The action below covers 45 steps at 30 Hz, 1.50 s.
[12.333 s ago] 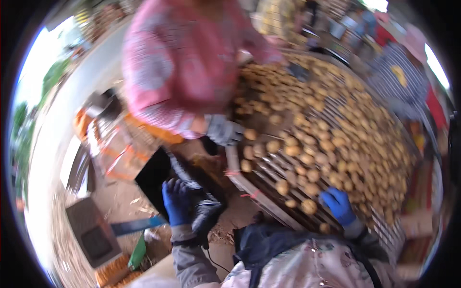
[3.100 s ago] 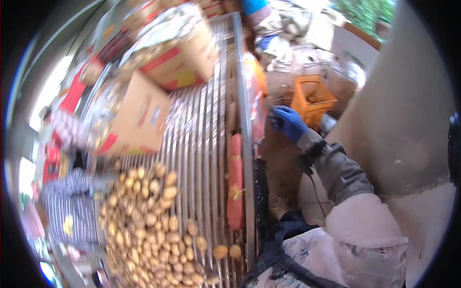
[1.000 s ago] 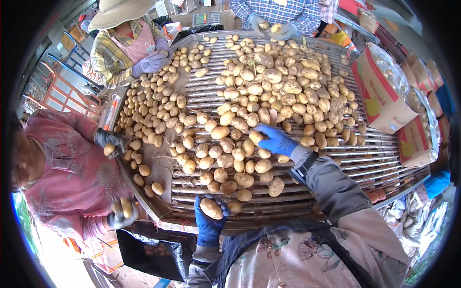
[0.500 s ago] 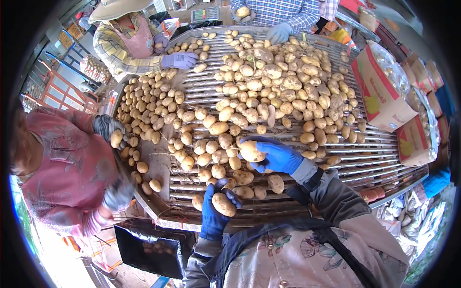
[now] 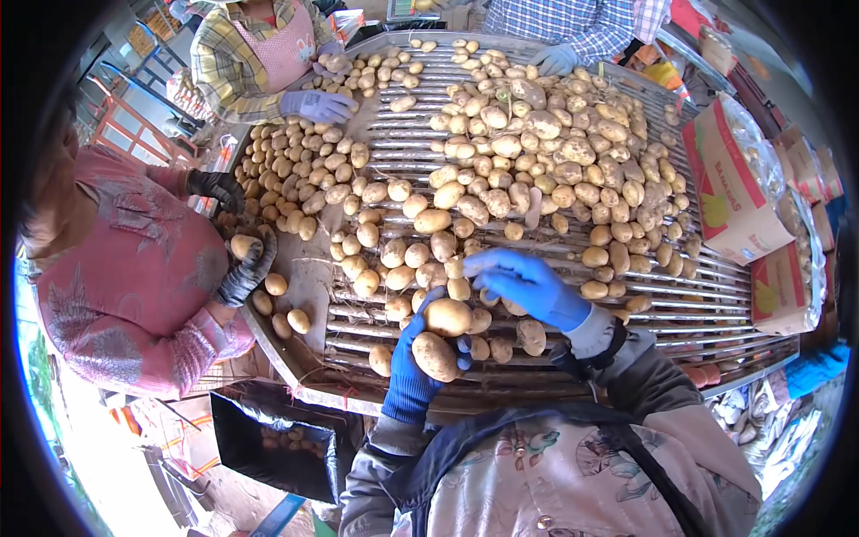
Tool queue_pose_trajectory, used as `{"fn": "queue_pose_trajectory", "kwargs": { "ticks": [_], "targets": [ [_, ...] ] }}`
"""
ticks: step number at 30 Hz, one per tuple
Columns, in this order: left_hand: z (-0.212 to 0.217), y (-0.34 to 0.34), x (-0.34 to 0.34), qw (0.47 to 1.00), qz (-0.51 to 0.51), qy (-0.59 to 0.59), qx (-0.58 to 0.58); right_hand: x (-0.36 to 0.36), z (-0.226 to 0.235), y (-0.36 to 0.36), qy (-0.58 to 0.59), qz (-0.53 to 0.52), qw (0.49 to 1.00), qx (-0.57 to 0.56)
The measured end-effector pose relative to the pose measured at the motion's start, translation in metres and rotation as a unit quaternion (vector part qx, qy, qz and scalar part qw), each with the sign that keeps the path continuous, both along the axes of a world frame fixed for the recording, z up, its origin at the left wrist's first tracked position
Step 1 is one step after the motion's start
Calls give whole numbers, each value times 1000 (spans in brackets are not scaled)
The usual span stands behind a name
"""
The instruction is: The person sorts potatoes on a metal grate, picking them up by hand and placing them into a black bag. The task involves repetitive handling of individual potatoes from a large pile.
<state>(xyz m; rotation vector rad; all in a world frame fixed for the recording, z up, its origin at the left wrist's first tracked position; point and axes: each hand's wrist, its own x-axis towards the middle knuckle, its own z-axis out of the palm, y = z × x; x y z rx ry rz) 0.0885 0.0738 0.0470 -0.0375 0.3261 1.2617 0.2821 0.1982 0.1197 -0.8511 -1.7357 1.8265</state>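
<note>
Two potatoes rest in my left hand, which wears a blue knit glove near the table's front edge. The lower potato sits in the palm, with fingertips curled around its far side. A larger, rounder potato lies just above it against the fingers. My right hand, also blue-gloved, is stretched out over the slats with nothing in its grasp. Its fingertips are beside small potatoes on the slatted metal table. A big heap of soil-marked potatoes covers the far middle.
At the left, a person in a pink top holds a potato in a dark glove. Two more gloved people work across the table. Cardboard boxes stand at the right. A black-lined crate holding potatoes sits below the front-left edge.
The potato from my right hand is now against my left hand, beside the other one. My right hand has opened. The pink-topped person's hands have shifted, and the whole view has tilted slightly.
</note>
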Motion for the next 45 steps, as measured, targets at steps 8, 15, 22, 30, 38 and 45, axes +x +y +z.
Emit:
{"fn": "queue_pose_trajectory", "kwargs": {
  "ticks": [8, 15, 22, 30, 38, 45],
  "targets": [
    [-8, -10, -1, 999, 18, -42, -28, 33, -31, 61, -106, -149, 975, 129],
    [-20, -21, -10, 1000, 16, -3, 15, 5, -60, 104, -447, -71, 731, 510],
    [-14, -31, -15, 991, 103, 67, -45, 20, -66, 128, -282, -112, 879, 368],
    [-40, -55, -35, 992, 118, 2, -53, 53, -50, 95, 144, -208, 921, -296],
    [-42, -58, -39, 988, 140, 43, -39, 7, -57, 109, -273, -84, 856, 431],
    [-41, -57, -42, 987, 129, 99, 12, -40, -76, 125, -535, 14, 675, 508]
  ]
}}
